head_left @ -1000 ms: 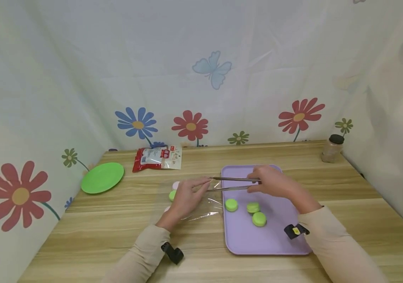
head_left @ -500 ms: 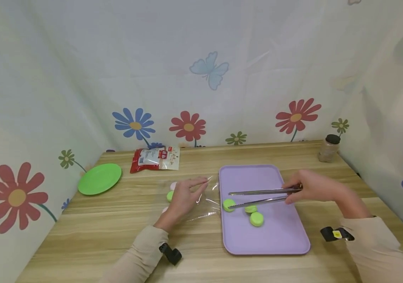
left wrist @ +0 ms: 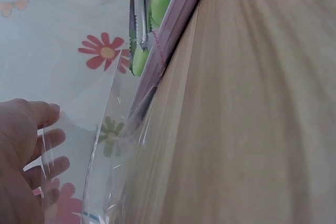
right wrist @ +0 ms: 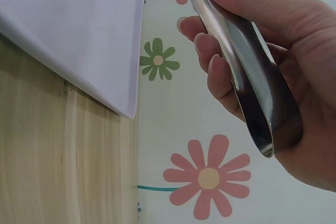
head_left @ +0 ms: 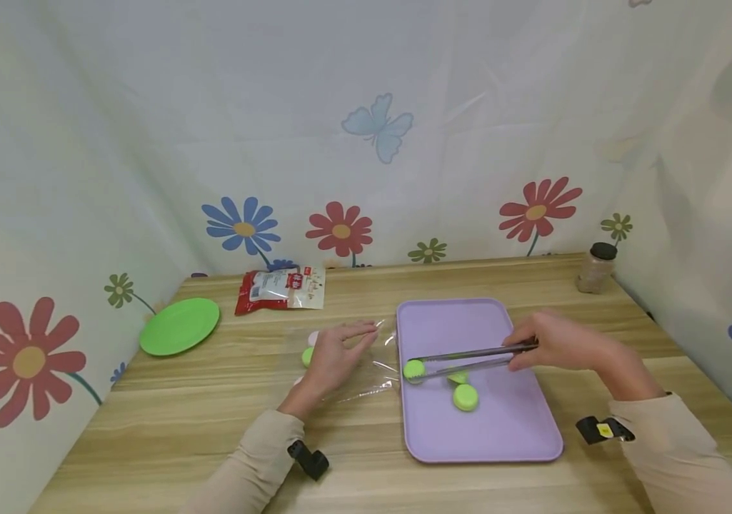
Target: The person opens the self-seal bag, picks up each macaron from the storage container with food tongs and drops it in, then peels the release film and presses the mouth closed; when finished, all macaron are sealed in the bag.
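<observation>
My right hand [head_left: 561,343] grips metal tongs [head_left: 468,354] over the purple tray [head_left: 481,439]. The tongs' tips stand on either side of a green macaron [head_left: 413,370] near the tray's left edge; whether they squeeze it I cannot tell. Two more green macarons [head_left: 465,397] lie beside each other on the tray. At the clear plastic bag [head_left: 375,378], my left hand [head_left: 335,360] has its fingers extended and spread at the mouth, with film against them in the left wrist view. A green macaron [head_left: 307,357] and a pale pink one [head_left: 313,338] show within the bag, partly hidden by that hand.
A green plate [head_left: 179,326] sits at the left of the wooden table [head_left: 147,428]. Behind the bag lies a red and white food packet [head_left: 281,288]. A jar with a black lid [head_left: 595,270] stands at the back right. A flowered curtain surrounds the table.
My right hand has drawn back rightward from the bag's mouth and brought the tongs down around the leftmost macaron, their tips closing in. My left hand has stayed at the bag.
</observation>
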`<act>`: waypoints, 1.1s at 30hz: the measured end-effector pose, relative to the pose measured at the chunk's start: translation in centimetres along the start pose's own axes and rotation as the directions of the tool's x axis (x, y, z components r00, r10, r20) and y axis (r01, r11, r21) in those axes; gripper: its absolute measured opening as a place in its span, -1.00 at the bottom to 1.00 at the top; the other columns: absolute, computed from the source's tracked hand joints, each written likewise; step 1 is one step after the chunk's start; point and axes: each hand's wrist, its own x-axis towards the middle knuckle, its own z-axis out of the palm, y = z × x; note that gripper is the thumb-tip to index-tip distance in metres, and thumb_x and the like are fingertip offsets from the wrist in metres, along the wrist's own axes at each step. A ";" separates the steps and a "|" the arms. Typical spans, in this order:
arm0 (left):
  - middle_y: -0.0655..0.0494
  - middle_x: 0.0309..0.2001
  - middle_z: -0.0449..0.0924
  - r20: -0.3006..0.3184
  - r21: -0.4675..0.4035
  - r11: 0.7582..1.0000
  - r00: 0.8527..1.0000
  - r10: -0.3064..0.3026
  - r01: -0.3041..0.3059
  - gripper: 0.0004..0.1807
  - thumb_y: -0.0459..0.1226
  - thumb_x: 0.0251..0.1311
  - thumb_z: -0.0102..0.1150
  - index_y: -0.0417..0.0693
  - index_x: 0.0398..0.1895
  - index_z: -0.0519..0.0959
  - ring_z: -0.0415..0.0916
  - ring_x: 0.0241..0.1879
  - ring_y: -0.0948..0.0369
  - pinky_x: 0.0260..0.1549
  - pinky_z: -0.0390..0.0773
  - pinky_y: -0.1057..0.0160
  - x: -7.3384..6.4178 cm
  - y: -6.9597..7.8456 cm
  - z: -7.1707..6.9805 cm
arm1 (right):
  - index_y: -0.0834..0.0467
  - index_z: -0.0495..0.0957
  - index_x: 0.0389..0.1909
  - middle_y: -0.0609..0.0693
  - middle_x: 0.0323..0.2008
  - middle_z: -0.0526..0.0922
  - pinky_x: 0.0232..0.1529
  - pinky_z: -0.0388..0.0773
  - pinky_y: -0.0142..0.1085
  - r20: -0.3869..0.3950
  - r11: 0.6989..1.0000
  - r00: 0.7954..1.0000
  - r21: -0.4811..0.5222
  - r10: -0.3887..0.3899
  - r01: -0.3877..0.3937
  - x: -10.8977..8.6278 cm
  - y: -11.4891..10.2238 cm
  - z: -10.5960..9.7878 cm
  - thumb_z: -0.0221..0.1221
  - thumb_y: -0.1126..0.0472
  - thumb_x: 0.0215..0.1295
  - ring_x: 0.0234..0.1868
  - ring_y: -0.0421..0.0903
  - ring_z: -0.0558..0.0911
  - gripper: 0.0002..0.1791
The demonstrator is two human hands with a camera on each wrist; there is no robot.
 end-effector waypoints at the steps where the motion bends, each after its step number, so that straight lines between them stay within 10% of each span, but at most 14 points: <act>1: -0.07 0.09 0.66 -0.002 0.001 1.000 1.000 0.006 -0.006 -0.74 -0.24 0.30 0.32 -0.18 -0.02 0.71 0.59 0.13 0.06 0.20 0.50 0.07 0.0 0.0 0.0 | 0.23 0.75 -0.13 -0.25 -0.39 0.64 -0.46 0.57 -0.39 -0.005 1.000 1.000 0.000 -0.007 0.007 0.0 0.0 0.0 0.45 0.10 0.15 -0.45 -0.30 0.51 -0.66; 14: -0.03 0.12 0.64 0.035 0.007 1.000 0.999 0.004 -0.004 -0.73 -0.23 0.33 0.29 -0.14 0.02 0.71 0.57 0.16 0.08 0.21 0.49 0.07 0.1 0.2 -0.3 | 0.23 0.74 -0.09 -0.24 -0.38 0.61 -0.48 0.52 -0.41 -0.097 0.999 0.995 -0.046 -0.024 0.020 0.8 -0.6 0.2 0.42 0.06 0.20 -0.44 -0.29 0.48 -0.63; 33: -0.04 0.10 0.66 0.025 0.021 1.000 1.000 0.015 -0.016 -0.75 -0.20 0.31 0.31 -0.11 -0.02 0.73 0.59 0.13 0.11 0.20 0.50 0.11 0.0 0.1 -0.4 | 0.21 0.75 -0.13 -0.19 -0.42 0.63 -0.44 0.50 -0.36 -0.067 0.996 0.996 -0.060 -0.064 0.060 10.7 -4.1 3.6 0.41 0.14 0.22 -0.44 -0.23 0.48 -0.73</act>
